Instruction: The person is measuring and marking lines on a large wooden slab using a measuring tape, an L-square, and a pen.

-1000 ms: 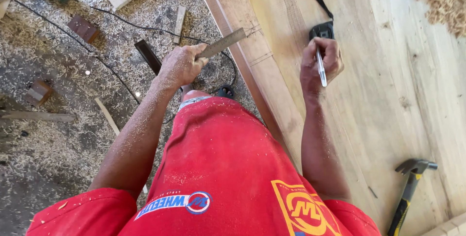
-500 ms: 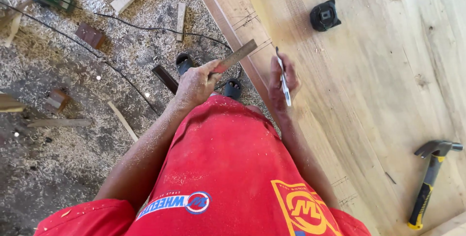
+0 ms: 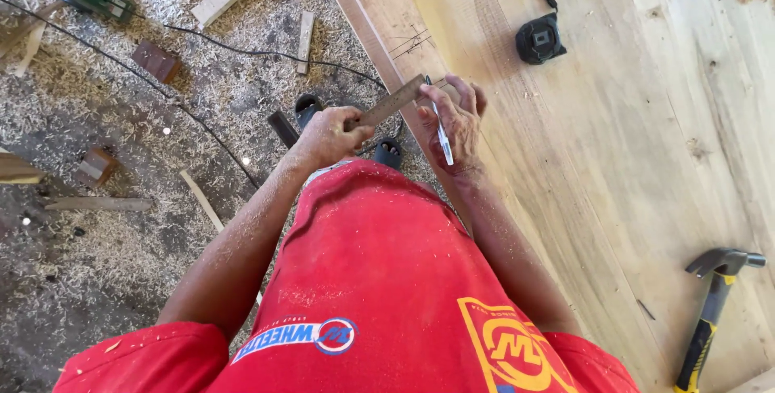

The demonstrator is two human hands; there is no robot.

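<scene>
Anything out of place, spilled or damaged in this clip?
Mostly workshop mess: sawdust and wood offcuts litter the floor, with a black cable trailing through them. On the plank, the hammer and tape measure lie flat. Nothing looks damaged.

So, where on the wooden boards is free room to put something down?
The widest bare patch of the boards lies between the tape measure and the hammer. It is crowded at the near edge, where the left hand and right hand hold the metal ruler and pen.

Hammer (image 3: 714, 312) handle cut off at bottom edge — ruler (image 3: 391, 102) end hidden under right hand (image 3: 454, 126).
</scene>
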